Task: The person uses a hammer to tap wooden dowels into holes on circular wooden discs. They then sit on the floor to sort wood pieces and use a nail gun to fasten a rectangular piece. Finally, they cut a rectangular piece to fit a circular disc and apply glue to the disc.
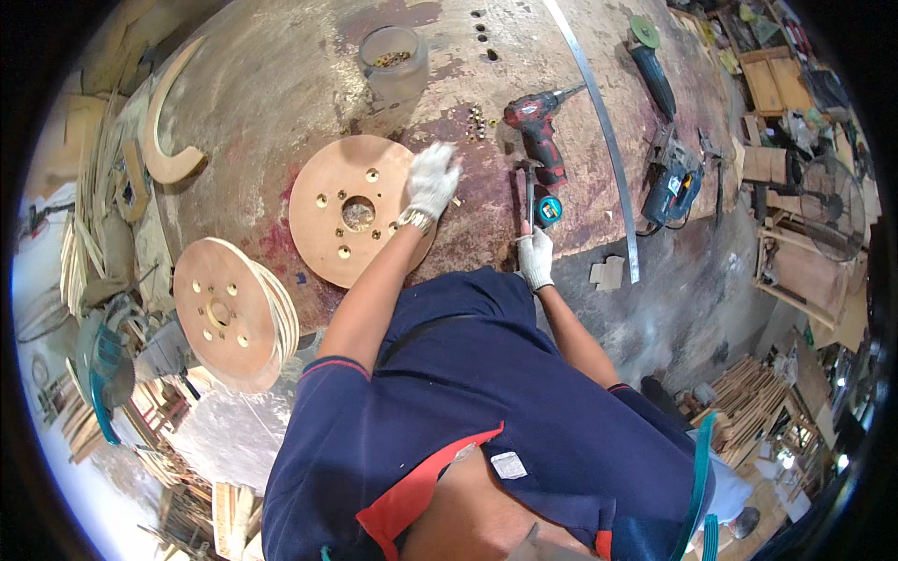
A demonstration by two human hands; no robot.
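Note:
A round wooden disc with a large centre hole and several smaller holes lies on the worktable. Some of its holes hold brass-coloured inserts. My left hand, in a white glove, is over the disc's right edge with its fingers bunched together; what they hold, if anything, is hidden. At the table's near edge my gloved right hand is wrapped round the lower handle of a hammer, whose head points away from me. Small metal inserts lie in a cluster beyond my left hand.
Right of the inserts lies a red-black cordless drill, with a tape measure nearer me. A metal strip, angle grinder and blue jigsaw are farther right. A plastic container stands behind; stacked discs are left.

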